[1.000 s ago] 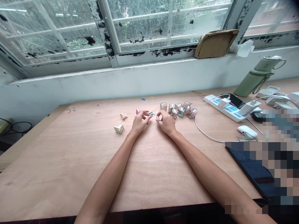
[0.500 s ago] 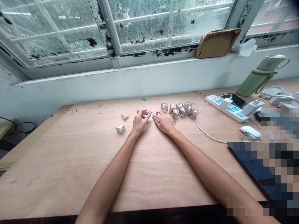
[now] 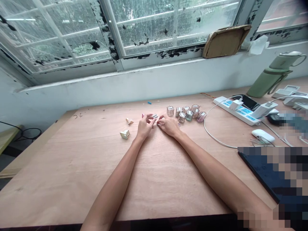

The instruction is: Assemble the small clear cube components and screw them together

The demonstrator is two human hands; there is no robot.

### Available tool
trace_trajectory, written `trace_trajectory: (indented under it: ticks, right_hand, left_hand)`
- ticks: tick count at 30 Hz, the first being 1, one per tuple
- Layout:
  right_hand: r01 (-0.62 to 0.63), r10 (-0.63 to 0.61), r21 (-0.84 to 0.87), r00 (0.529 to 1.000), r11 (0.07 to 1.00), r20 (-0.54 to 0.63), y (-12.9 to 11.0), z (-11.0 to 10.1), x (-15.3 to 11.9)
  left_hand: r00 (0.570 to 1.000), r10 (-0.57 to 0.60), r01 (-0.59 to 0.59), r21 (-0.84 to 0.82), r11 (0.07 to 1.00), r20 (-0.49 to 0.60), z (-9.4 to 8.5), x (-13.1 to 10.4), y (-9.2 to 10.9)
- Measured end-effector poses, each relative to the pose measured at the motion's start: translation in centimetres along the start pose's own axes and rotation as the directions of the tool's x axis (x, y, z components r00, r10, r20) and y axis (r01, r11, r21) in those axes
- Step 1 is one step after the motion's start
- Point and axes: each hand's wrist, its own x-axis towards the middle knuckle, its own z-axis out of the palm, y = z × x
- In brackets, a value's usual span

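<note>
My left hand is closed round a small labelled piece, its far end poking out past the fingertips. A bit of pink shows at the back of that hand; I cannot tell if it is part of the same piece. My right hand lies close beside it, fingers bent together. A thin shiny strip shows under its fingertips, too small to name. Just beyond the right hand stand several small clear faceted boxes with labels on top. Two cream-coloured pieces lie left of my left hand.
On the right are a white power strip with plugs, a looping white cable, a green bottle and a dark tablet-like slab. A blue scrap lies near the wall. Cardboard leans on the windowsill.
The whole view has shifted slightly, so things on the right sit further right. Both hands stay close together, with only small finger movements.
</note>
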Motion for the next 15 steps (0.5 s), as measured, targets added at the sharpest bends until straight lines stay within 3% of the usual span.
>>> trace_trajectory:
  ticks: [15]
  right_hand:
    - [0.039,-0.039,0.007,0.999,0.999,0.030,-0.46,-0.12,-0.13]
  left_hand:
    - [1.000,0.013,-0.014,0.016,1.000,0.008,-0.12,-0.07,0.17]
